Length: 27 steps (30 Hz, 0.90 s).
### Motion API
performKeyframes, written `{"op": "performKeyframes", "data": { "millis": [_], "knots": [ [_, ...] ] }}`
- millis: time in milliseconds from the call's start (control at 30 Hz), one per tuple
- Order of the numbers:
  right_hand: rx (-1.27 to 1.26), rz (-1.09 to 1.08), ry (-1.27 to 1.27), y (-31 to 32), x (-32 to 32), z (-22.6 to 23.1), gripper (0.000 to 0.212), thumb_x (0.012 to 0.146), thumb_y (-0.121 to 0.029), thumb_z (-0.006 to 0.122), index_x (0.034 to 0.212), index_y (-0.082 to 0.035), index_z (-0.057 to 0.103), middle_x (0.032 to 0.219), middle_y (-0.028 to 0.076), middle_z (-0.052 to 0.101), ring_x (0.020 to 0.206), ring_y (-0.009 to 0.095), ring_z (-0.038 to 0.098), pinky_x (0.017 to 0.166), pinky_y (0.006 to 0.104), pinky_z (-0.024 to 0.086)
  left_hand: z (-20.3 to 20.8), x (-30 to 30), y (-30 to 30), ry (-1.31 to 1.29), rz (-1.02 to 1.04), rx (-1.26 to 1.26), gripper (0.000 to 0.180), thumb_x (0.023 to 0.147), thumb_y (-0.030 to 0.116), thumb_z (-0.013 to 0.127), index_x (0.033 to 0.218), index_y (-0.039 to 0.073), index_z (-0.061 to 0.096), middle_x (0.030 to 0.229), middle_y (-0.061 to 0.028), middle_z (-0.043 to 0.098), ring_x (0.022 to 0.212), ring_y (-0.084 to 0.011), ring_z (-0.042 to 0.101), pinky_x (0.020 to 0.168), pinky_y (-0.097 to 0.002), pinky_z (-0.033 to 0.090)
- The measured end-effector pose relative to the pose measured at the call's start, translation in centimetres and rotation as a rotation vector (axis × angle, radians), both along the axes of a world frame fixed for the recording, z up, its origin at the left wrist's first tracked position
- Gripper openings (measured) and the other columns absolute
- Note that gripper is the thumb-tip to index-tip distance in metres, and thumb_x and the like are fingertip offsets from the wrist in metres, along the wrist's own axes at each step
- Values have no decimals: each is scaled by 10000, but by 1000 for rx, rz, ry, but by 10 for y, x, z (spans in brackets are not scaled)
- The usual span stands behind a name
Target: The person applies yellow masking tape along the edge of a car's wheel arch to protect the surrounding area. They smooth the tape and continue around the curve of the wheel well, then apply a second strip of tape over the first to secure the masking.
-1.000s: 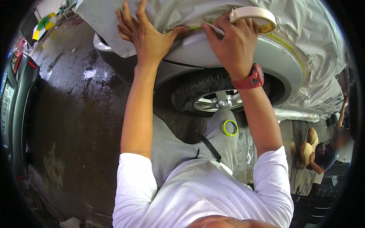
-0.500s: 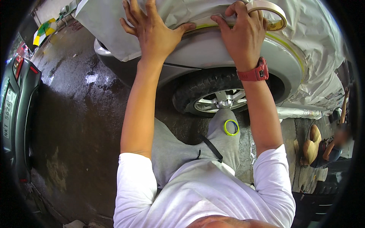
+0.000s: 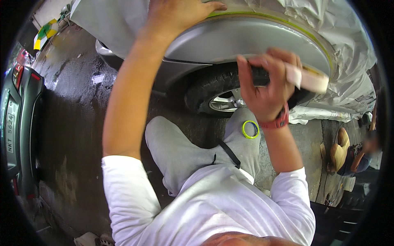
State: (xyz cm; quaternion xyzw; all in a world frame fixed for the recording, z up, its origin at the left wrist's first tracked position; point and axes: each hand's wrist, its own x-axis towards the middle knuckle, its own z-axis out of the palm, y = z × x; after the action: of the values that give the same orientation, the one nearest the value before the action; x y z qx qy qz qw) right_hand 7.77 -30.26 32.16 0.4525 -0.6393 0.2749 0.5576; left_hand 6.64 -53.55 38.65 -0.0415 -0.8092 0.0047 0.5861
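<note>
At the top edge my left hand [image 3: 174, 16] lies against the white masking sheet [image 3: 113, 30], its thumb stretched along the covered border; its fingertips are cut off by the frame. In front of the tyre [image 3: 209, 94], my blurred right hand [image 3: 269, 90] is raised with a roll of masking tape [image 3: 314, 80] hooked on its fingers. Between the hands and the sheet curves a silver fender [image 3: 242, 41], bordered by a yellow-green tape line [image 3: 287, 22]. A thin yellow-green tape roll [image 3: 245, 131] rests on my right leg.
Crinkled white covering [image 3: 351, 53] drapes the car's right part. A dark car [image 3: 28, 123] stands at the far left on the wet floor [image 3: 69, 135]. At the right, another person [image 3: 359, 162] sits near the ground.
My right hand has left the fender's taped border and come down toward me with the masking tape roll. My left hand has shifted farther up, partly out of the picture.
</note>
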Motion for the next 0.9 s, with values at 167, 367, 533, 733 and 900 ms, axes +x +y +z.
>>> {"op": "performKeyframes", "data": {
  "millis": [167,367,533,733,900],
  "knots": [
    [16,-76,-333,57,34,-69,282,772,-78,897,934,-115,670,931,99,622,849,299,589,744,432,419,-34,18,-52,-135,29,-46,1289,627,443,993,1669,244,260,1745,-226,126,1618,-453,100,1250,-684,83],
    [-5,-189,-641,84,45,-119,219,825,-54,855,917,-54,656,945,120,622,918,310,590,812,438,426,-93,31,-103,-66,50,25,1364,604,662,963,1656,191,234,1708,-267,163,1605,-456,73,1237,-682,39],
    [-52,-167,-763,94,49,-135,194,852,-39,833,931,-45,656,950,133,620,932,318,595,830,442,455,-113,32,-102,-87,140,121,1415,583,704,941,1668,169,208,1730,-241,134,1621,-426,49,1247,-673,18],
    [-95,107,-953,95,51,-154,351,979,19,674,1291,-40,524,1030,113,601,891,206,583,826,336,470,-125,36,-101,-44,257,245,1434,580,718,932,1666,138,196,1735,-259,70,1617,-446,48,1252,-668,18],
    [-91,331,-1268,87,65,-157,555,1048,32,510,1526,-15,233,1095,131,585,879,152,590,802,277,491,-152,62,-27,157,66,475,1008,739,421,965,1521,75,431,1549,-230,433,1416,-402,452,1172,-495,363]
  ]
}}
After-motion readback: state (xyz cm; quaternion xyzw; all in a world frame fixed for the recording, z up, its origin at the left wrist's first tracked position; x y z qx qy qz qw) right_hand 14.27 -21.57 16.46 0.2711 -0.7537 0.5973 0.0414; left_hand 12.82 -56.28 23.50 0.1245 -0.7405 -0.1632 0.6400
